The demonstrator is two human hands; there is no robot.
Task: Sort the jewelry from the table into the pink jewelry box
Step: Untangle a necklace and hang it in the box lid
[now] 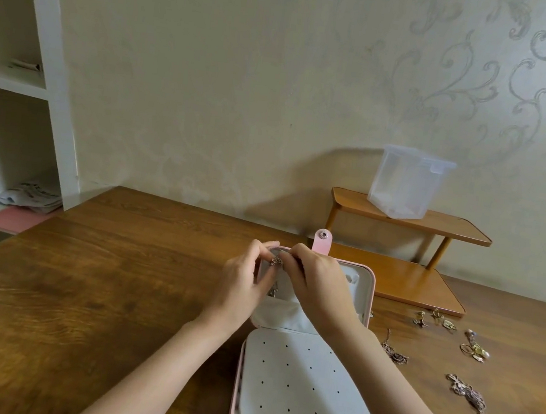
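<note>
You get soft, even, fairly dim light, with a faint shadow on the wall (244, 84) behind the wooden shelf (409, 219). Wide-angle distortion bends the edges; details look slightly soft.

A dark brown wooden table (85, 287) with a strong grain carries everything. On it, near centre, the open pink jewelry box (371, 293) with pale grey lining lies flat. Far right, against the wall, stands a small two-tier orange-brown wooden rack (402, 283). To the right lie scattered gold and rose-coloured jewelry pieces (466, 394) — chains and perhaps earrings, too small to tell.
</note>
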